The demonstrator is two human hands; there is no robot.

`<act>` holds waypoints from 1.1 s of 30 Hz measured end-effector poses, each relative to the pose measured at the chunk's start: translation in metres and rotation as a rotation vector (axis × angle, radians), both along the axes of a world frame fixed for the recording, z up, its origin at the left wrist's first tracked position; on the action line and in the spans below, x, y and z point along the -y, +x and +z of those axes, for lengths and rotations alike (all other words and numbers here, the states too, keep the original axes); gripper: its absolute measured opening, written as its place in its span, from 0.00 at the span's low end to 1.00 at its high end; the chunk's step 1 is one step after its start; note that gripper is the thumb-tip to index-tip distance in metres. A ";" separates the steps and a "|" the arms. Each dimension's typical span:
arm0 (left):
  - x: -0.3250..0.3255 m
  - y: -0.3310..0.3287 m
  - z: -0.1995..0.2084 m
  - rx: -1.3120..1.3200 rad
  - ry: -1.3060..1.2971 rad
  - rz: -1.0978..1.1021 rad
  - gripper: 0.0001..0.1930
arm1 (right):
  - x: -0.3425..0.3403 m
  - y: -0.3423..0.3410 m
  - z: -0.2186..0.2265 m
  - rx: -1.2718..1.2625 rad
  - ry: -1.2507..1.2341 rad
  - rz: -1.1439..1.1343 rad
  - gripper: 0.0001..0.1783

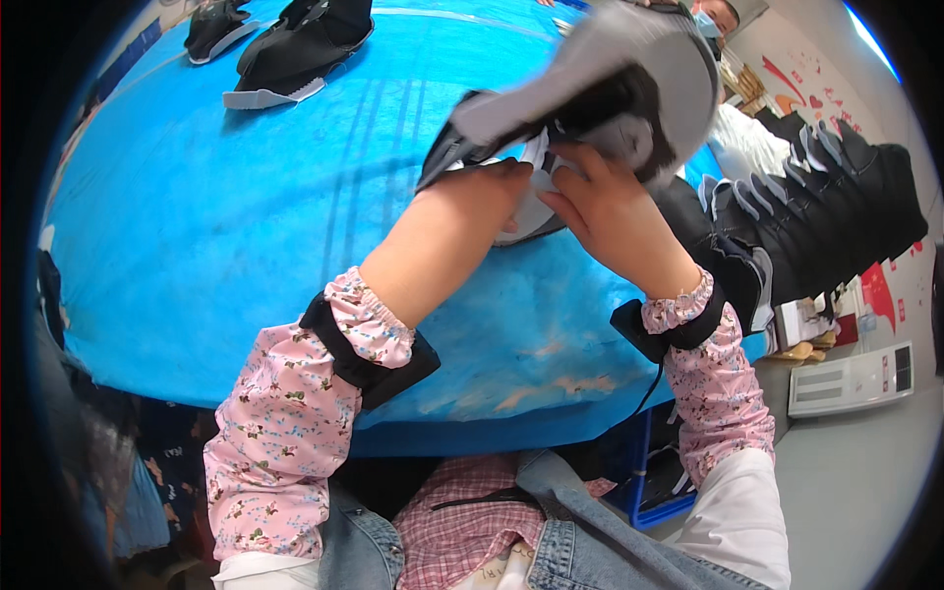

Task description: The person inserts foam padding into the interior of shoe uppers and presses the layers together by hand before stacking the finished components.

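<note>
A grey and black shoe upper [678, 69] is raised over the blue-covered table [256, 256], its pale inner side showing and its outline smeared by motion. My left hand [472, 206] is closed on its lower edge, the fingertips partly hidden by the piece. Close beside it on the right, my right hand [610, 202] is closed too, with thumb and index finger pinching near a white part [534, 152] at the upper's opening. What exactly lies between those fingertips is hard to make out.
Two black shoe uppers [310, 49] with grey edges stand at the far left of the table. Along the right edge leans a row of several black uppers [816, 211]. A masked person [713, 18] is across the table. Below right are a blue crate [659, 506] and a white appliance [851, 381].
</note>
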State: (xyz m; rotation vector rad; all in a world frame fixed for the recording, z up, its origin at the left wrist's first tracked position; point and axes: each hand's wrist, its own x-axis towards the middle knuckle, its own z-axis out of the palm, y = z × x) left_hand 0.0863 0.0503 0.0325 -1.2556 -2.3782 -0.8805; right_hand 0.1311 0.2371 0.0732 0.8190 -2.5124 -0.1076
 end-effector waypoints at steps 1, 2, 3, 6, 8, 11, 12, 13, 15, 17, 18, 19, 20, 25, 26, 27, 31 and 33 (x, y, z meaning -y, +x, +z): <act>-0.007 -0.002 -0.003 -0.014 -0.008 -0.009 0.24 | -0.009 0.001 -0.004 0.083 -0.088 -0.056 0.09; -0.014 -0.002 -0.005 0.012 0.018 -0.024 0.22 | -0.017 0.002 -0.009 0.140 -0.176 -0.070 0.10; -0.005 0.001 -0.001 0.009 0.016 0.007 0.22 | -0.014 0.004 -0.008 0.249 -0.208 -0.089 0.13; -0.017 0.004 0.000 -0.097 -0.059 0.012 0.16 | -0.026 0.010 -0.021 0.318 -0.354 -0.090 0.18; -0.016 0.005 -0.002 -0.167 0.015 0.020 0.15 | -0.031 0.004 -0.035 0.286 -0.378 -0.089 0.18; -0.023 0.003 -0.007 -0.234 0.081 0.008 0.14 | -0.035 0.006 -0.041 0.212 -0.398 -0.124 0.17; -0.023 0.002 -0.006 -0.232 0.059 0.017 0.13 | -0.033 0.005 -0.042 0.176 -0.403 -0.129 0.16; -0.021 0.003 -0.005 -0.235 0.054 0.017 0.13 | -0.032 0.004 -0.043 0.173 -0.408 -0.127 0.16; -0.017 0.007 -0.003 -0.128 0.023 0.013 0.13 | -0.032 0.002 -0.047 0.118 -0.404 -0.120 0.12; -0.017 0.007 -0.005 -0.171 0.070 -0.020 0.12 | -0.033 0.003 -0.051 0.129 -0.420 -0.149 0.10; -0.017 0.007 -0.007 -0.213 0.119 -0.047 0.11 | -0.034 0.003 -0.052 0.142 -0.434 -0.172 0.09; -0.018 0.006 -0.007 -0.213 0.118 -0.051 0.11 | -0.034 0.003 -0.053 0.142 -0.436 -0.175 0.09; -0.020 0.005 -0.008 -0.226 0.113 -0.040 0.11 | -0.033 0.003 -0.054 0.104 -0.427 -0.181 0.09; -0.012 0.006 -0.003 -0.225 0.064 -0.037 0.12 | -0.030 0.000 -0.058 -0.019 -0.368 -0.179 0.09; -0.012 0.006 -0.003 -0.207 0.067 -0.028 0.12 | -0.029 0.000 -0.059 -0.013 -0.377 -0.201 0.09; -0.012 0.006 -0.003 -0.189 0.072 -0.021 0.12 | -0.029 0.000 -0.060 -0.006 -0.385 -0.224 0.10; -0.013 0.004 -0.004 -0.207 0.100 -0.023 0.11 | -0.029 -0.001 -0.062 0.021 -0.385 -0.285 0.10; -0.013 0.005 -0.002 -0.265 0.139 -0.051 0.10 | -0.032 -0.002 -0.065 -0.029 -0.340 -0.269 0.09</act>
